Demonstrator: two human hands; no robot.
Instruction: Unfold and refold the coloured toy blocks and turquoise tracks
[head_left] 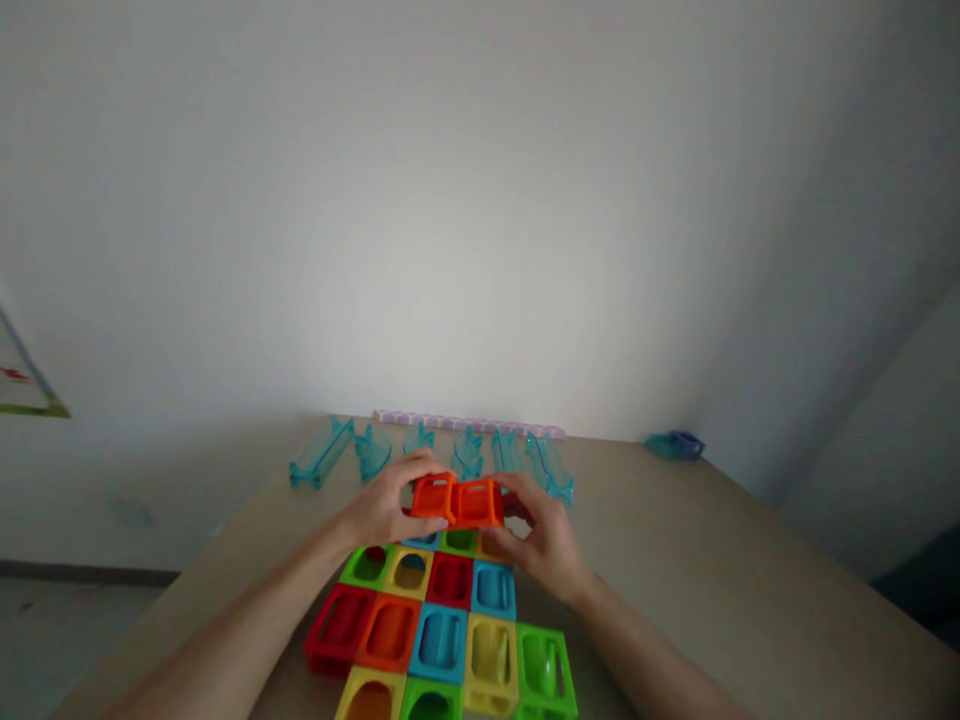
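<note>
Two orange hollow toy blocks are held up above the far end of a patchwork of coloured blocks. My left hand (pixel 386 508) grips the left orange block (pixel 433 480), thumb below and fingers above. The right orange block (pixel 475 520) is pinched by my right hand (pixel 546 532) at its right side. Their inner sides meet or nearly meet; whether they are joined I cannot tell. Beneath lie several square blocks with rounded openings, among them a red block (pixel 322 655), a blue block (pixel 459 660) and a green block (pixel 525 640).
Several clear blue track pieces, including a long one (pixel 324 455) and another (pixel 550 465), lie in a row behind my hands. A purple-patterned strip (pixel 469 423) runs along the wall. Small blue pieces (pixel 675 446) sit at the back right of the table (pixel 675 560).
</note>
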